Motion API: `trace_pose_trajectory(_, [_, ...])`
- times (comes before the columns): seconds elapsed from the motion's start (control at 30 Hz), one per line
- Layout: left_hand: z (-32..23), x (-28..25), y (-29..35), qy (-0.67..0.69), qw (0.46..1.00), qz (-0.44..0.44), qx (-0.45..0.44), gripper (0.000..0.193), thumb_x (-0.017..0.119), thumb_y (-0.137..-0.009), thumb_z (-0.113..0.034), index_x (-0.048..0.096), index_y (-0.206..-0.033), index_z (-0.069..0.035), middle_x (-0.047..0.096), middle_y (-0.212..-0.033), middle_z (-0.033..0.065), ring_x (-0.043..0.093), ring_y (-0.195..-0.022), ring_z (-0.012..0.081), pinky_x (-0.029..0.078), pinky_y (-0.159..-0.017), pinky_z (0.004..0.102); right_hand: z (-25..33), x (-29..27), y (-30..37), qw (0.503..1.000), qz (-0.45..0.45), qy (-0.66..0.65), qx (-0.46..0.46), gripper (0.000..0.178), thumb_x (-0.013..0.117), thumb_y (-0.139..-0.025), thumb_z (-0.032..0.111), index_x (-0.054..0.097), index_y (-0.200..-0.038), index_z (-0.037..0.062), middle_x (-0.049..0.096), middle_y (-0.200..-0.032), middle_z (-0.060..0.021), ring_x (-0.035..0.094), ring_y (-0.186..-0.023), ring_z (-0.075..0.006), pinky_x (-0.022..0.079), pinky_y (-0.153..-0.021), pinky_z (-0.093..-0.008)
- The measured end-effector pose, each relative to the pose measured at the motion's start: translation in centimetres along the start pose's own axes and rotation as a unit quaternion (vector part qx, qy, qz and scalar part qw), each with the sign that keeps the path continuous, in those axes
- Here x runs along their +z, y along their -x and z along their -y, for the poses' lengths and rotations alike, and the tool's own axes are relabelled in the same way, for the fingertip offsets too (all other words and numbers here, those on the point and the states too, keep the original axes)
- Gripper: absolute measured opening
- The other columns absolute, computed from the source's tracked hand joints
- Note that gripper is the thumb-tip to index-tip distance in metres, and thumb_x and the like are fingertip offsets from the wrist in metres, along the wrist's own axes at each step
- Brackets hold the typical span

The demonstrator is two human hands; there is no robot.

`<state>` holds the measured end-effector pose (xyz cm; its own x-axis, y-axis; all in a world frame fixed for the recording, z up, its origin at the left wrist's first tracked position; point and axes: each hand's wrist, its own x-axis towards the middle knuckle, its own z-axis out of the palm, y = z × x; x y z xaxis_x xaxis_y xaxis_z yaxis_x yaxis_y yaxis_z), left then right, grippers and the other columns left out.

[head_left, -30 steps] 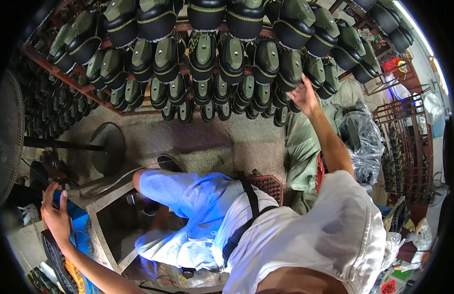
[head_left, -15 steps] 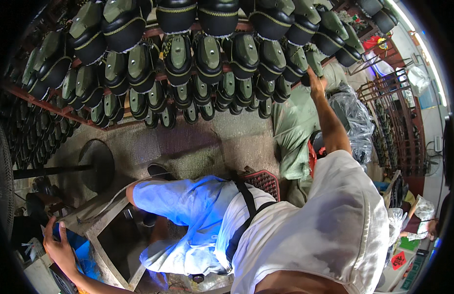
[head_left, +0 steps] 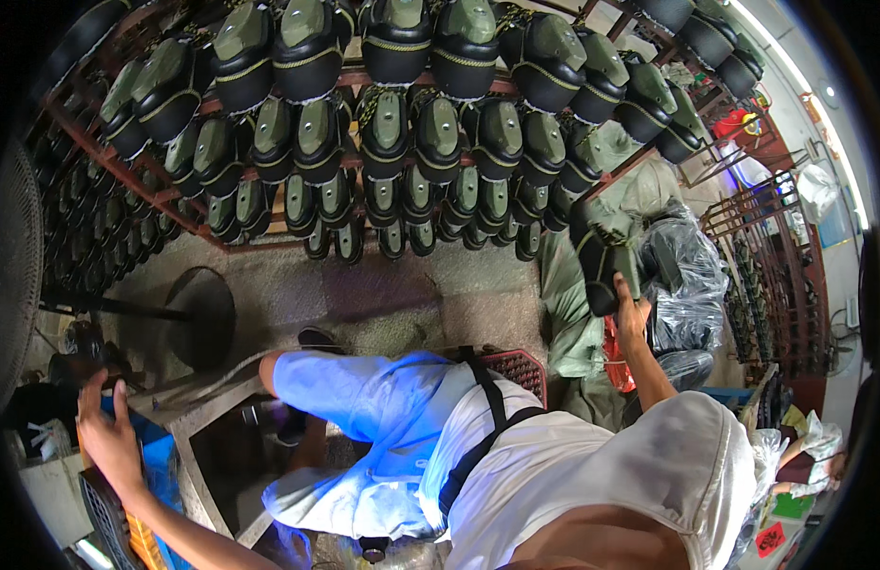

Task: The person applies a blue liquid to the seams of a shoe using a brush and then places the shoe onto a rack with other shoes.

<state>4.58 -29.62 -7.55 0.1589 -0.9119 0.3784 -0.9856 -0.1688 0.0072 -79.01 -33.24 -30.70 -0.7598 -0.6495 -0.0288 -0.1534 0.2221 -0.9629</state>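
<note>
My right hand (head_left: 633, 313) grips a black shoe upper on a green last (head_left: 597, 271), which hangs off the rack, over the pale green sacks. Yellow stitching runs round the upper. On the lower left, my left hand (head_left: 112, 432) is empty with its fingers apart, beside a blue-sided box (head_left: 160, 456). Below that hand lies a dark ribbed piece (head_left: 105, 513), partly cut off by the forearm and the picture's rim. In front of me, similar black uppers on green lasts (head_left: 383, 133) fill several rows of a red-brown metal rack (head_left: 164, 199).
Pale green sacks (head_left: 564, 304) and clear plastic bundles (head_left: 687, 275) stand on the right. A red woven seat (head_left: 521, 370) is by my hip. A round stand base (head_left: 200, 318) and a metal-framed bench (head_left: 212, 408) are left. Another person (head_left: 811, 456) is far right.
My right hand has drawn one shoe upper off the rack's right end and brought it down toward me. My left hand stays by the blue-sided box. The view has shifted slightly.
</note>
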Motion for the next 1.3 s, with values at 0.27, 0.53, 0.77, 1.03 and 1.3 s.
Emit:
trace_pose_trajectory(0.27, [-16.8, 3.4, 3.2, 0.179, 0.965, 0.069, 0.179, 0.07, 0.084, -0.082, -0.04, 0.064, -0.137, -0.002, 0.06, -0.147, 0.0195, 0.055, -0.137, 0.0408, 0.041, -0.117, 0.0524, 10.7, 17.1, 12.4, 0.871, 0.465, 0.059, -0.146, 0.049, 0.091, -0.084, 0.028, 0.074, -0.121, 0.0007, 0.076, -0.108, -0.0038, 0.068, -0.099, -0.0156, 0.052, -0.096, -0.0335])
trace_pose_trajectory(0.53, [-10.0, -7.5, 16.6, -0.086, 0.996, -0.007, -0.02, 0.106, 0.086, -0.062, -0.057, 0.055, -0.15, -0.006, 0.06, -0.143, 0.0174, 0.06, -0.128, 0.041, 0.047, -0.11, 0.0521, 30.6, 32.5, 32.1, 0.327, 0.708, -0.225, -0.584, 0.067, 0.092, -0.076, 0.033, 0.07, -0.126, -0.006, 0.076, -0.12, -0.0221, 0.077, -0.103, -0.034, 0.063, -0.091, -0.0401])
trace_pose_trajectory(0.77, [-6.5, -17.0, 29.9, -0.254, 0.925, -0.108, -0.263, 0.106, 0.094, -0.06, -0.055, 0.058, -0.145, -0.002, 0.066, -0.137, 0.0227, 0.065, -0.125, 0.041, 0.052, -0.106, 0.0491, 35.9, 38.2, 52.3, 0.261, 0.753, -0.379, -0.47, 0.08, 0.096, -0.073, 0.045, 0.069, -0.132, -0.0023, 0.071, -0.131, -0.0241, 0.069, -0.123, -0.0349, 0.053, -0.107, -0.0427])
trace_pose_trajectory(1.03, [4.0, -21.3, 28.3, -0.275, 0.887, -0.123, -0.349, 0.099, 0.094, -0.06, -0.054, 0.063, -0.138, -0.003, 0.07, -0.131, 0.0186, 0.07, -0.118, 0.0352, 0.056, -0.101, 0.043, 34.7, 48.4, 61.6, 0.314, 0.871, -0.18, -0.332, 0.086, 0.098, -0.074, 0.033, 0.06, -0.142, -0.0047, 0.071, -0.13, -0.0143, 0.067, -0.114, -0.0172, 0.052, -0.103, -0.0326])
trace_pose_trajectory(1.3, [9.8, -21.2, 22.8, -0.151, 0.934, 0.014, -0.324, 0.09, 0.089, -0.061, -0.058, 0.07, -0.128, -0.002, 0.074, -0.115, 0.0198, 0.073, -0.105, 0.0355, 0.056, -0.096, 0.0439, 36.0, 49.0, 61.5, 0.262, 0.912, -0.153, -0.275, 0.081, 0.096, -0.077, 0.023, 0.059, -0.145, -0.0034, 0.071, -0.132, -0.0133, 0.065, -0.121, -0.019, 0.05, -0.107, -0.0335])
